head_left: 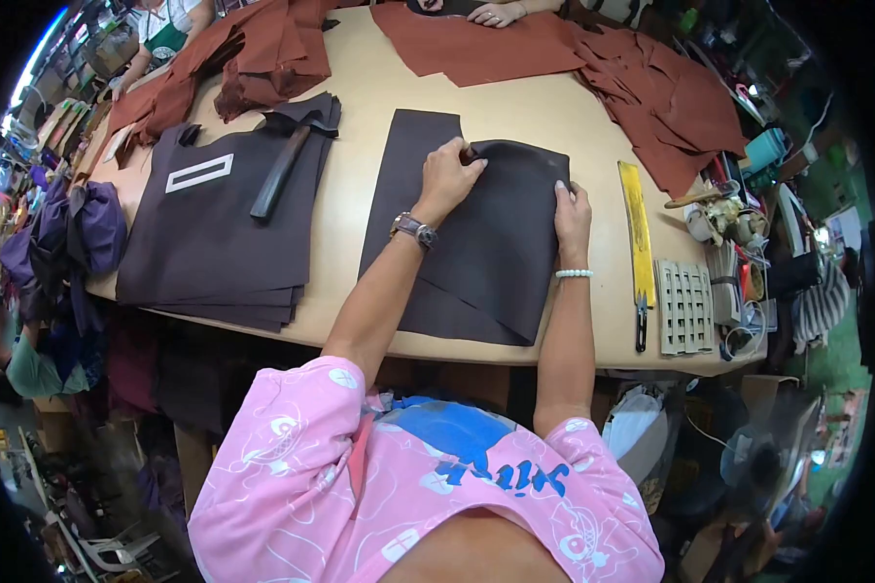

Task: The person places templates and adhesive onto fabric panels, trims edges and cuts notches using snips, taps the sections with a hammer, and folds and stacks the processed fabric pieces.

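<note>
A dark sheet of material [486,243] lies in overlapping layers on the table in front of me. My left hand [449,178] pinches the upper edge of its top layer, near the middle, where the edge is a little raised. My right hand [573,216] grips the right edge of the same sheet, thumb on top. To the left sits a stack of dark pieces [224,233], bearing a white rectangular frame [199,174] and a dark bar [280,175]. Right of my right hand are a yellow ruler [637,228] and small black snips [642,323].
Reddish-brown material [486,49] covers parts of the table's far side [360,58]. A slotted beige block [684,306] sits at the near right, beside cluttered tools. One person's hand [497,14] rests at the far edge; another person [165,29] is at the far left.
</note>
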